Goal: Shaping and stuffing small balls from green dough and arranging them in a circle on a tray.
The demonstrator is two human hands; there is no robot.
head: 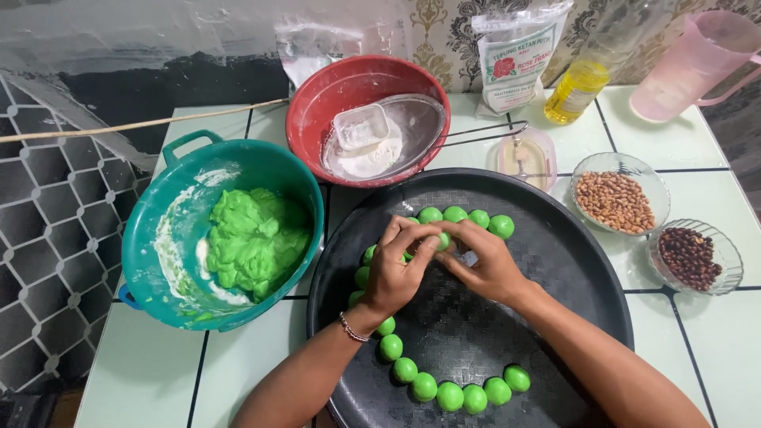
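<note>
My left hand (394, 273) and my right hand (482, 265) meet over the round black tray (571, 261), fingertips pinched together on one small green dough piece (443, 240). Several finished green dough balls (460, 214) curve along the tray's far side, down its left side under my left wrist, and along the near side (449, 395). A teal bowl (151, 238) to the left holds a lump of green dough (255, 238).
A red bowl (313, 103) with flour, a sieve and a small plastic tub stands behind the tray. At the right are a glass bowl of peanuts (614, 200), a glass bowl of dark beans (688, 255), a flour bag (517, 59), an oil bottle (577, 91) and a pink jug (690, 67).
</note>
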